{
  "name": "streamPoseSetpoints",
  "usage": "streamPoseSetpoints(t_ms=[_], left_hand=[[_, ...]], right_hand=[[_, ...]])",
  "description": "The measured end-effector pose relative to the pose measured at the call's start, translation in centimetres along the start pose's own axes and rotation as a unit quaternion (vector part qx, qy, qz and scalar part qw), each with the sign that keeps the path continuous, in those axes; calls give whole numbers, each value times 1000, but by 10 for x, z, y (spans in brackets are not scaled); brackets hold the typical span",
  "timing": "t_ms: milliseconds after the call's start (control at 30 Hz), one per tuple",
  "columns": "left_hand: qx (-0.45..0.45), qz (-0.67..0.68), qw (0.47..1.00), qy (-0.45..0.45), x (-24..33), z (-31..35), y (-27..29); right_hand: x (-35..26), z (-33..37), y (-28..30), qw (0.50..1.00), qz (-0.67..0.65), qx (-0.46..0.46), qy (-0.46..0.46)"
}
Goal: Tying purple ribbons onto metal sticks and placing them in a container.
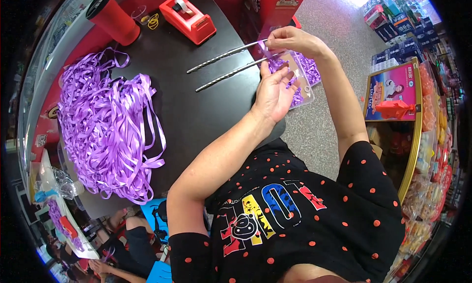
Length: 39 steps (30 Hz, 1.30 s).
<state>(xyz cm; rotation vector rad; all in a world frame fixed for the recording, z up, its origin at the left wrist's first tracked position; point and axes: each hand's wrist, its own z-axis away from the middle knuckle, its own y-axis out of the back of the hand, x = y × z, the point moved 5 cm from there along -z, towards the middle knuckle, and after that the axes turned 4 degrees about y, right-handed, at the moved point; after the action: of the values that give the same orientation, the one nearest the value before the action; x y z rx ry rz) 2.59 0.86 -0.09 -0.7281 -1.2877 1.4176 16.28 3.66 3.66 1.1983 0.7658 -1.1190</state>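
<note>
Two slim metal drill bits (223,76) with spiral ends lie side by side over the dark table, reaching out past its right edge. A strip of purple ribbon (263,48) loops around their shanks. Thumb and forefinger of my right hand (295,41) pinch the ribbon at the upper shank. Just below, my left hand (275,92) is turned palm up with its fingers apart, its thumb close to the lower shank. Under my hands is a clear plastic box (309,92) with purple ribbon pieces inside, partly hidden by my left fingers.
A big heap of purple ribbon (108,130) covers the left of the black table (191,120). Toward the back stand a red tumbler (114,19), yellow rubber bands (154,21) and a red tape dispenser (189,19). Another person's hands (100,267) show at lower left. Shop shelves line the right.
</note>
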Motion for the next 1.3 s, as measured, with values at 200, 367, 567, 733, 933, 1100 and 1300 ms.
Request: streamPoseSetpoints(t_ms=[200,367,567,733,933,1100,1300], left_hand=[[-5,-6,1000,-5,1,1,0],[-10,-12,1000,-12,2,1,-1],[-20,0,1000,-8,1,-1,0],[-18,7,1000,-4,1,-1,0],[-3,10,1000,10,1,1,1],[-10,47,998,31,1,4,-1],[3,55,998,36,3,6,1]], right_hand=[[-6,-3,-4,998,58,-7,-4],[-12,-6,-6,991,133,1,-18],[-11,-7,-4,970,240,40,-23],[-18,-3,-5,948,300,78,-68],[51,0,1,987,-147,38,-58],[95,-15,-25,930,-366,26,6],[86,-36,-60,857,-507,-78,41]])
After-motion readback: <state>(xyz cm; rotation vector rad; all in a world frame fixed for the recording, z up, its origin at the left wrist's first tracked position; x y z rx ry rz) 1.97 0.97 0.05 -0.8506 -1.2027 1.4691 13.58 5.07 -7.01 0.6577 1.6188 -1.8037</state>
